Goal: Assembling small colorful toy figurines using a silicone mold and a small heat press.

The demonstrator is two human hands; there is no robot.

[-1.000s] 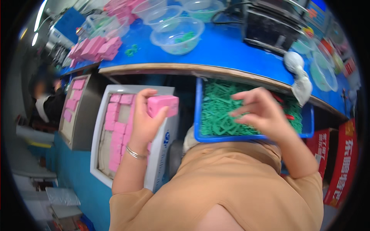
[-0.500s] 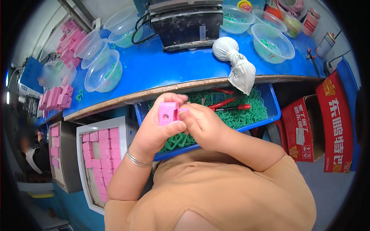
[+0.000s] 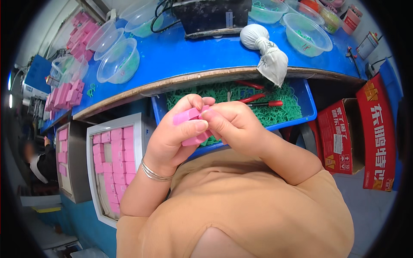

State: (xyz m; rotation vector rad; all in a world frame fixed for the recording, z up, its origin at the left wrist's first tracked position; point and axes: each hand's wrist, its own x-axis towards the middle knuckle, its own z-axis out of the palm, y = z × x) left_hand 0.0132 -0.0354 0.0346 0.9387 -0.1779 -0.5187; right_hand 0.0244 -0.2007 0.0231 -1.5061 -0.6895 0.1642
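The pink block point(image 3: 185, 116) sits in my left grip point(image 3: 171, 136), wrapped round it; my right grip point(image 3: 233, 124) pinches its right end. I seem to be working that end, which calls for steady left support and a fine pinch. My own hold partly hides it. Beyond lies a blue tray point(image 3: 306, 99) of green pieces point(image 3: 289, 96) and red-handled tools point(image 3: 252, 98).

Workshop, long blue workbench point(image 3: 185, 58), clear bowls point(image 3: 112, 64), red-handled tools point(image 3: 272, 103)

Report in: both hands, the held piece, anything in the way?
Left hand gripping pink block. Right hand closed at its right side. Blue tray of green pieces behind them in view; no obstruction seen.
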